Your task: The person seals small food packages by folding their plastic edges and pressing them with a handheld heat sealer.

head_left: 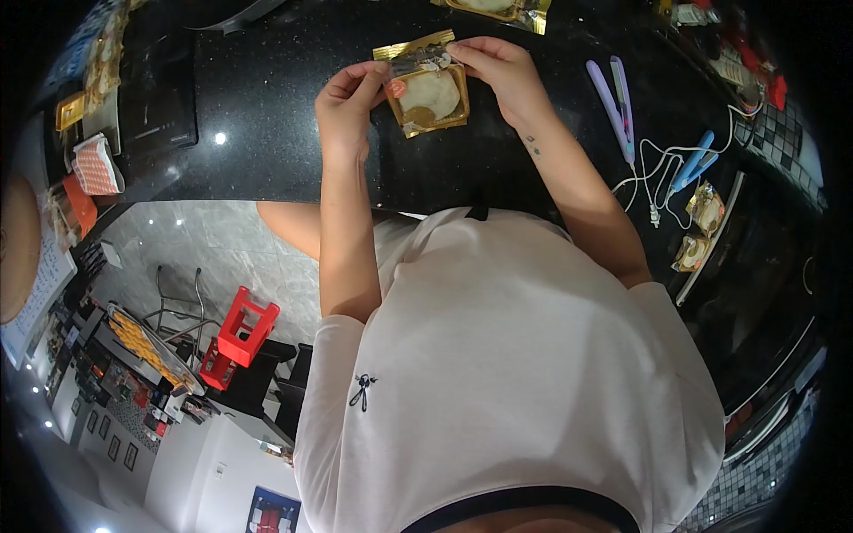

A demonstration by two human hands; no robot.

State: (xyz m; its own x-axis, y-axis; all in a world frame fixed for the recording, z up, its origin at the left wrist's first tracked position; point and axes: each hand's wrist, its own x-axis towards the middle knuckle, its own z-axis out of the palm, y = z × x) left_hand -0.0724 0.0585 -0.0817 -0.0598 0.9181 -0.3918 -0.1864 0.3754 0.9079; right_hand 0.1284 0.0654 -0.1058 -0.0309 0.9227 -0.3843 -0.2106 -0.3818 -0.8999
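Between my hands is a packaged round pale pastry (pixel 431 96) in a gold tray, inside a clear wrapper with a gold crimped top edge and a small red sticker. My left hand (pixel 345 105) pinches the wrapper's upper left side, thumb against fingers. Opposite it, my right hand (pixel 503 75) pinches the upper right corner. The packet is tilted slightly over the black countertop (pixel 267 133). Beyond it, another gold-trayed packet (pixel 493 7) is cut off by the top of the view.
To the right lie a purple hair straightener (pixel 613 111) and a blue one (pixel 693 163) with tangled white cords (pixel 657 178). Two more wrapped pastries (pixel 706 211) sit near the right edge. A red-and-white packet (pixel 98 166) is at left. Red crates (pixel 247 326) stand lower left.
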